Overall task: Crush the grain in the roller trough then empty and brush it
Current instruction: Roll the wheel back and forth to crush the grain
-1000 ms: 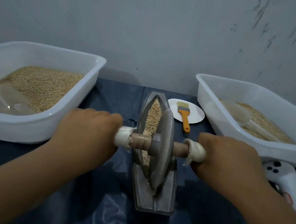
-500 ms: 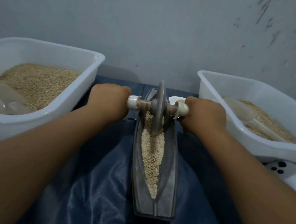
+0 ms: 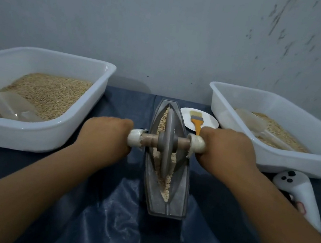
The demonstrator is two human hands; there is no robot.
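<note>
Since half a second ago the wheel [image 3: 167,143] has rolled back from the far end to about the middle of the trough [image 3: 180,189], and both hands came toward the camera with it. Left hand [image 3: 109,136] is wrapped round the left end of the axle [image 3: 150,139], right hand [image 3: 224,149] round the right end, both tight on the white-taped grips. Wheel stands upright in the groove, sitting in the grain [image 3: 164,186], which shows ahead of and behind it, looking paler and finer at the near end.

With the hands back, the brush [image 3: 197,121] is visible again, lying on a small white plate [image 3: 209,121] just right of the trough's far tip. White tubs on either side, left tub [image 3: 34,138] and right tub [image 3: 295,162], each hold grain plus a clear scoop. White controller [image 3: 302,196] sits by the right forearm on the blue cloth [image 3: 99,216].
</note>
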